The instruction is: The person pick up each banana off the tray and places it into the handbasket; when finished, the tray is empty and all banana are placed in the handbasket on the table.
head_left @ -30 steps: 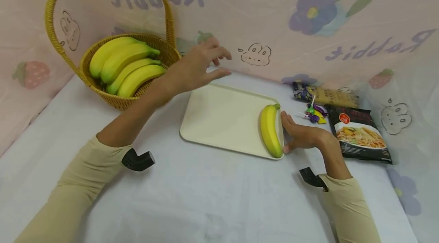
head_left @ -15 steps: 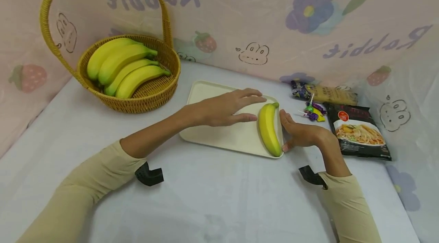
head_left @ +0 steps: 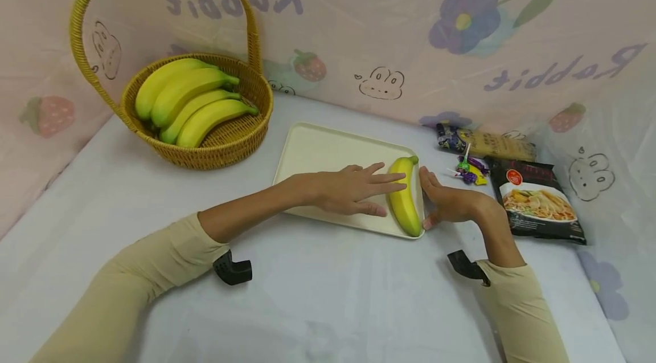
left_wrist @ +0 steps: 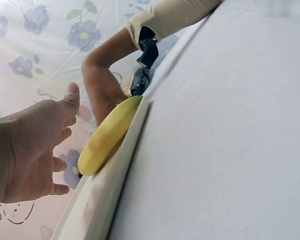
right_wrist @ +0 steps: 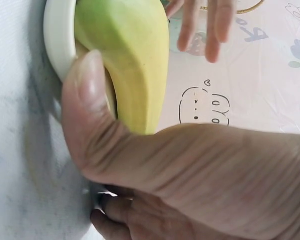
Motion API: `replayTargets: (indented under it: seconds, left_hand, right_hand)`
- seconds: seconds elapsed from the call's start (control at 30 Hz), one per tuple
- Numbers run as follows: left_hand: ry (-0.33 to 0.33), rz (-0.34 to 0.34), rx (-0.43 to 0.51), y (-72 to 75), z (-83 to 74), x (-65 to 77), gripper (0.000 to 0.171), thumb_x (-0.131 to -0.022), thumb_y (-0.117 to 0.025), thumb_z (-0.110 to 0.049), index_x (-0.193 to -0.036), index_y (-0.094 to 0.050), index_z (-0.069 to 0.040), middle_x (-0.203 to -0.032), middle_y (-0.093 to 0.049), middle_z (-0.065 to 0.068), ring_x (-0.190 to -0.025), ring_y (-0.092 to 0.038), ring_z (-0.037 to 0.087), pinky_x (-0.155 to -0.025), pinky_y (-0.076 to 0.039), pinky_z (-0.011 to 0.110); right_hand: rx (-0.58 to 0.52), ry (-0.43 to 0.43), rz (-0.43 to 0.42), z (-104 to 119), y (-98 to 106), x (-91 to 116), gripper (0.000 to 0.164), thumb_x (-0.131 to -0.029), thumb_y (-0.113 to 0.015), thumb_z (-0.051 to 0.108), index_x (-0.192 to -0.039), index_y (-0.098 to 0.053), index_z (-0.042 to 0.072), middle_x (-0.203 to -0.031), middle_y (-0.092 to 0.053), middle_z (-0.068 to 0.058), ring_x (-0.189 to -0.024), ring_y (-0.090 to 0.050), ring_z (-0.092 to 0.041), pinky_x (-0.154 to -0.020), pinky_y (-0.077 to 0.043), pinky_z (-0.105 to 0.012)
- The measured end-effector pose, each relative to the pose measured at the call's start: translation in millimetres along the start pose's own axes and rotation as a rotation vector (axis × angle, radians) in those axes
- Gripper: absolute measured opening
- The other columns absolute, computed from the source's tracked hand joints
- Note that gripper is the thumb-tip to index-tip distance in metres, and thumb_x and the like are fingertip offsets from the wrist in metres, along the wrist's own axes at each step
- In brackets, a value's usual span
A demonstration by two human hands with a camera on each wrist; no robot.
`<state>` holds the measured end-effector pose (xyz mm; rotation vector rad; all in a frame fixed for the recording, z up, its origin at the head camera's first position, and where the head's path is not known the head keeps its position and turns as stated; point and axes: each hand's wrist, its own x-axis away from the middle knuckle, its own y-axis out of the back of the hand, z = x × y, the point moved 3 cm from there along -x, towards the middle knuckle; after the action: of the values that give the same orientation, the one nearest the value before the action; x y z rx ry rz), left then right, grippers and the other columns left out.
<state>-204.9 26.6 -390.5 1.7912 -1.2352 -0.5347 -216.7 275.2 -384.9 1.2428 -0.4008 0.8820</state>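
One yellow banana [head_left: 406,210] lies along the right side of a cream rectangular tray [head_left: 328,146]. Above the tray, my left hand [head_left: 351,191] has its fingers spread, and two of its fingertips overlap the banana in the head view. In the left wrist view that hand [left_wrist: 37,150] shows apart from the fruit, with nothing in it. At the tray's right edge stands my right hand [head_left: 453,204], fingers extended along the outside. Seen from the right wrist, its thumb [right_wrist: 89,95] rests against the rim beside the banana's green end.
A wicker basket [head_left: 215,155] with a tall handle holds several bananas [head_left: 187,92] at the back left. To the right lie a black noodle packet [head_left: 540,200], a gold packet [head_left: 497,143] and some small wrapped sweets [head_left: 470,169]. A patterned curtain stands behind.
My left hand has come down and right from beside the basket, across the tray to the banana, its fingers spreading. The right hand stays at the tray's edge.
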Motion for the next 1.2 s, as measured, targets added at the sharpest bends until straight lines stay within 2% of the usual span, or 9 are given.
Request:
replayTargets:
  seconds: [0.2,0.33,0.5,0.67,0.73,0.83,0.97,1.07,1.2]
  left_hand:
    - [-0.011,0.093,-0.008,-14.7,0.8,-2.6,0.069,-0.109,-0.037,-0.060,-0.168,-0.009,-0.039,-0.177,0.001,-0.015,-0.166,0.006,0.033,-0.134,-0.008,0.058]
    - [-0.010,0.097,-0.054,-19.4,2.5,-3.5,0.071,-0.108,-0.036,-0.063,-0.168,-0.004,-0.041,-0.178,-0.002,-0.014,-0.167,-0.003,0.030,-0.135,-0.002,0.055]
    - [0.005,0.031,-0.153,-18.2,1.1,-3.0,0.074,-0.107,-0.041,-0.060,-0.169,-0.005,-0.039,-0.175,-0.023,-0.004,-0.162,-0.023,0.020,-0.135,-0.007,0.052]
    - [0.028,0.031,-0.249,-21.1,-0.7,-5.0,0.078,-0.106,-0.047,-0.057,-0.169,-0.007,-0.035,-0.161,-0.041,0.005,-0.155,-0.033,0.020,-0.134,-0.014,0.052]
    - [0.034,0.031,-0.281,-22.3,-1.1,-6.5,0.077,-0.106,-0.047,-0.058,-0.169,-0.010,-0.034,-0.164,-0.036,0.008,-0.157,-0.029,0.023,-0.134,-0.014,0.052]
    - [0.028,0.008,-0.313,-22.8,-1.9,-9.2,0.078,-0.105,-0.046,-0.060,-0.169,-0.012,-0.032,-0.176,-0.016,0.008,-0.165,-0.014,0.028,-0.135,-0.012,0.053]
    - [-0.012,-0.005,-0.308,-24.0,-3.5,-14.5,0.079,-0.106,-0.042,-0.062,-0.170,-0.007,-0.032,-0.179,0.002,-0.004,-0.167,0.001,0.030,-0.135,-0.007,0.055]
    - [-0.024,-0.010,-0.326,-24.2,-4.7,-16.9,0.076,-0.107,-0.042,-0.060,-0.169,-0.007,-0.034,-0.179,-0.008,-0.004,-0.166,-0.010,0.027,-0.135,-0.011,0.055]
    - [-0.009,-0.067,-0.375,-20.8,-6.1,-16.1,0.068,-0.107,-0.047,-0.056,-0.167,-0.019,-0.040,-0.170,-0.029,0.002,-0.157,-0.030,0.022,-0.132,-0.022,0.051]
  right_hand:
    - [-0.019,0.006,-0.001,-3.5,-3.0,-1.9,0.138,-0.085,-0.079,0.047,-0.160,0.025,-0.004,-0.167,0.023,-0.035,-0.157,0.013,-0.055,-0.125,-0.002,-0.072]
    - [-0.020,0.008,0.004,-5.4,-4.7,-3.4,0.137,-0.085,-0.079,0.045,-0.159,0.025,-0.005,-0.166,0.024,-0.035,-0.157,0.014,-0.054,-0.125,-0.002,-0.071]
    - [-0.012,0.008,0.005,-5.2,-3.7,-4.9,0.137,-0.085,-0.079,0.045,-0.159,0.024,-0.006,-0.167,0.025,-0.034,-0.157,0.015,-0.053,-0.126,-0.002,-0.070]
    - [-0.010,0.006,-0.001,-3.7,-2.7,-3.3,0.137,-0.085,-0.080,0.043,-0.159,0.024,-0.006,-0.167,0.024,-0.034,-0.157,0.014,-0.053,-0.126,-0.002,-0.070]
    - [-0.009,0.009,-0.005,-3.5,-2.1,-2.3,0.136,-0.085,-0.080,0.041,-0.159,0.023,-0.007,-0.167,0.023,-0.035,-0.157,0.014,-0.053,-0.126,-0.002,-0.070]
    - [-0.006,0.017,-0.009,-2.9,-1.0,-1.1,0.135,-0.086,-0.080,0.040,-0.159,0.023,-0.007,-0.167,0.023,-0.035,-0.157,0.014,-0.054,-0.126,-0.002,-0.070]
    - [-0.012,0.027,-0.015,-2.7,0.5,-0.4,0.134,-0.086,-0.081,0.038,-0.159,0.022,-0.007,-0.167,0.024,-0.035,-0.157,0.014,-0.054,-0.125,-0.002,-0.071]
    - [-0.012,0.024,-0.008,-2.2,0.6,-0.8,0.134,-0.086,-0.080,0.040,-0.160,0.023,-0.006,-0.167,0.023,-0.034,-0.157,0.013,-0.054,-0.125,-0.003,-0.071]
    - [-0.001,0.012,0.002,-2.1,0.3,-0.8,0.135,-0.086,-0.079,0.044,-0.160,0.023,-0.005,-0.168,0.023,-0.034,-0.158,0.013,-0.054,-0.125,-0.004,-0.070]
